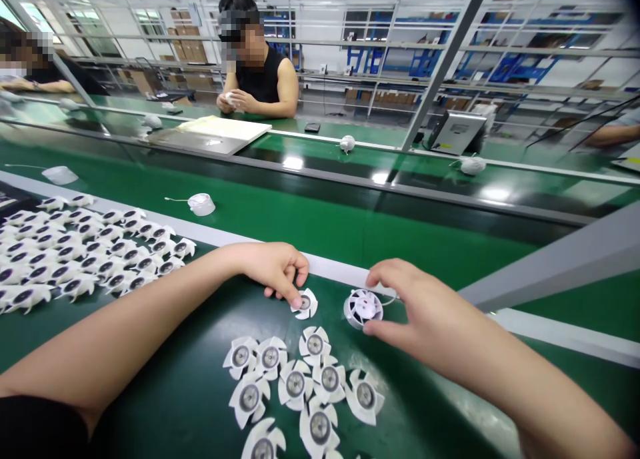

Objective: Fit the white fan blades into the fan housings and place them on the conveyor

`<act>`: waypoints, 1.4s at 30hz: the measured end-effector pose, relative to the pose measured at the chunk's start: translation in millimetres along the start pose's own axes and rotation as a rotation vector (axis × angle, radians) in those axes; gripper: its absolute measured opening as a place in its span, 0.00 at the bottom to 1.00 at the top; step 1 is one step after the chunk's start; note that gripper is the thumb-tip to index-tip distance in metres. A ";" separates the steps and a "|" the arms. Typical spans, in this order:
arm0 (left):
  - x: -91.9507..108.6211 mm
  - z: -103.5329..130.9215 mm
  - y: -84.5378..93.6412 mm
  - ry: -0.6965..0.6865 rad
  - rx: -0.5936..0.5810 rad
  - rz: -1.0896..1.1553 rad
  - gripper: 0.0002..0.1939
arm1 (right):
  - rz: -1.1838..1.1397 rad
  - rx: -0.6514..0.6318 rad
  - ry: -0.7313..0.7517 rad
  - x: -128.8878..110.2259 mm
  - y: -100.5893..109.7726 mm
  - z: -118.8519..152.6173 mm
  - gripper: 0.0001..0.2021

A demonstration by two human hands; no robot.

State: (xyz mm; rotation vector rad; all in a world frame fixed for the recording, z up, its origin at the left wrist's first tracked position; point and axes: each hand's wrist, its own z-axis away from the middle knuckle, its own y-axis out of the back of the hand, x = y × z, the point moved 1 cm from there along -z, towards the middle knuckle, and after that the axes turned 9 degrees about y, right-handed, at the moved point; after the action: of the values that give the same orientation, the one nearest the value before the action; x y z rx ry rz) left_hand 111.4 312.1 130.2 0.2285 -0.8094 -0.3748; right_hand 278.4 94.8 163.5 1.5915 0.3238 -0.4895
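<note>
My left hand (280, 269) has its fingers curled, with a digit on a small white fan impeller (307, 306) that has a grey round hub. Just to the right, my right hand (405, 299) spans a round white fan housing (363, 309), thumb at its near edge and fingers at its far edge. A thin white cable (391, 300) runs from the housing beneath that hand. Closer to me lie several loose white impellers (295, 383), hubs facing up, on the green worktop (190, 352).
Many more impellers (75, 249) cover the left of the worktop. Beyond a pale rail, a green conveyor belt (280, 212) carries a white fan housing with cable (201, 204). A co-worker (260, 72) sits opposite, holding a small white part. A slanting grey post (560, 259) rises at right.
</note>
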 end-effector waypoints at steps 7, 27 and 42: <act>-0.9 -4.4 -2.7 0.030 0.061 -0.018 0.24 | 0.069 -0.082 -0.078 -8.6 -13.4 -7.1 0.10; -4.7 -1.7 7.6 -0.105 -0.065 0.029 0.32 | -0.092 0.096 0.383 -29.7 -61.3 -19.7 0.08; -9.1 -6.4 4.2 -0.091 -0.077 0.141 0.42 | -0.109 0.182 0.356 -13.9 -77.4 -21.0 0.06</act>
State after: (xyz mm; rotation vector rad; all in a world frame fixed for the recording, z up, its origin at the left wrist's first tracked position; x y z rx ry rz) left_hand 111.4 320.1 121.3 0.0823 -0.8935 -0.2846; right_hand 231.1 123.4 103.8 1.8467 0.6529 -0.3234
